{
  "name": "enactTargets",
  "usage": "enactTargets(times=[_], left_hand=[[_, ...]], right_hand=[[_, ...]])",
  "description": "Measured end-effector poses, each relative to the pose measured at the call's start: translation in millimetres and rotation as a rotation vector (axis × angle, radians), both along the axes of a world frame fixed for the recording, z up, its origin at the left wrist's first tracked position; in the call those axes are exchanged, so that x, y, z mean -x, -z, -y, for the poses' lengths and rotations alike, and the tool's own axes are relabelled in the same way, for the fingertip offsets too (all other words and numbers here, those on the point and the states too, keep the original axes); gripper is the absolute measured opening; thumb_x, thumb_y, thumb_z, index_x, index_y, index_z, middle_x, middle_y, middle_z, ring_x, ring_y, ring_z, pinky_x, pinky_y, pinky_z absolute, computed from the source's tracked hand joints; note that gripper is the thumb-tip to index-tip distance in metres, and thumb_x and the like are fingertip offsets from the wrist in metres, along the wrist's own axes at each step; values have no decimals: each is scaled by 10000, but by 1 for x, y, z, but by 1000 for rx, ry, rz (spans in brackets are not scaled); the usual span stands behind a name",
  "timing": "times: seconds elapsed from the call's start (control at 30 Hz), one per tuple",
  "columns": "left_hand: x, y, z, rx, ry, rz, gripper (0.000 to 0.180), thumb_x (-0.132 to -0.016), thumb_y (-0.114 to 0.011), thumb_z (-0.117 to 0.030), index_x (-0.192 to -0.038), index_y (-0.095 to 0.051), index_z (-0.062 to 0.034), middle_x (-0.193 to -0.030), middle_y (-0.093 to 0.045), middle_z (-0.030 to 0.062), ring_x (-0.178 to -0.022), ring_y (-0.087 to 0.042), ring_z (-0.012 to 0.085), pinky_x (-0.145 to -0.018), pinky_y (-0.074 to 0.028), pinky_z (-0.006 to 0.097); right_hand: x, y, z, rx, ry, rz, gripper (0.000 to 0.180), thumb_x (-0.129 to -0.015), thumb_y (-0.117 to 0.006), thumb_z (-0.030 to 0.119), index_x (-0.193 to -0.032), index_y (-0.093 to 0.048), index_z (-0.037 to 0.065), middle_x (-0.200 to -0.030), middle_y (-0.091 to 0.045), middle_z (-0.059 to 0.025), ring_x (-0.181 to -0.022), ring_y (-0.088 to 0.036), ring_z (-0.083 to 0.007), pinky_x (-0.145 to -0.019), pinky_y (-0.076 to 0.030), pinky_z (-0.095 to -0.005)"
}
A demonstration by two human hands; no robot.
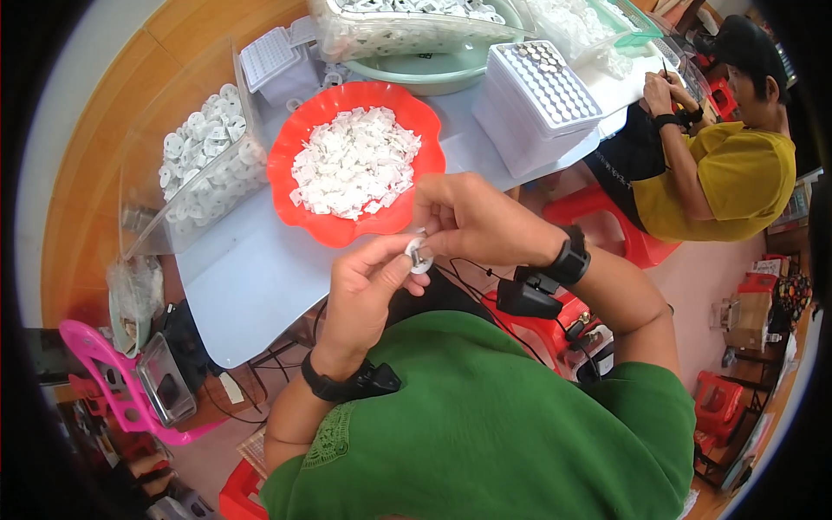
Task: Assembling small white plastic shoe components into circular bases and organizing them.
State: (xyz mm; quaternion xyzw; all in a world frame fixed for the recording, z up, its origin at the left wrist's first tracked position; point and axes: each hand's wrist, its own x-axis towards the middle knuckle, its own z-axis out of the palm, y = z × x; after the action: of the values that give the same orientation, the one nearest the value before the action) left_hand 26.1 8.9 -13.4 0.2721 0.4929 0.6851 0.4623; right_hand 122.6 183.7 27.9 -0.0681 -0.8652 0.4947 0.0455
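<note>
Between my two hands, just in front of the red bowl, is a small round white plastic piece (419, 256) with a greyish middle. My left hand (368, 282) pinches it between thumb and fingers. From the right, the bent fingers of my right hand (481, 217) close on its edge; whether they also hold a smaller part is hidden. The red wavy-rimmed bowl (289, 178) is heaped with small flat white plastic pieces (355, 163). At the left, a clear bin (195, 204) contains many round white pieces (204, 130) that look similar.
A stack of white trays (529, 117) with rows of round parts stands right of the bowl. Smaller white trays (277, 61), a filled clear tub (416, 30) and a green basin (433, 82) line the back. A co-worker in yellow (719, 173) sits at the right beside the table (238, 295).
</note>
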Motion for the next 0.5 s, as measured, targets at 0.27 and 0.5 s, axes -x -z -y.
enactTargets(times=[0.27,0.5], left_hand=[[3,4,-2,-67,51,220,258,-948,-499,-69,-1165,-551,60,-968,-627,104,-795,-615,144,-680,-514,255],[7,13,2,-81,38,226,252,-951,-504,-84,-1152,-554,60,-972,-627,102,-798,-613,141,-689,-512,253]], right_hand=[[-3,13,-2,499,-2,93,156,-796,-687,52,-866,-560,-5,-719,-581,-25,-659,-529,-81,-587,-432,-238],[-4,19,15,215,75,-64,175,-782,-698,53,-877,-558,8,-726,-553,-32,-650,-530,-105,-576,-437,-251]])
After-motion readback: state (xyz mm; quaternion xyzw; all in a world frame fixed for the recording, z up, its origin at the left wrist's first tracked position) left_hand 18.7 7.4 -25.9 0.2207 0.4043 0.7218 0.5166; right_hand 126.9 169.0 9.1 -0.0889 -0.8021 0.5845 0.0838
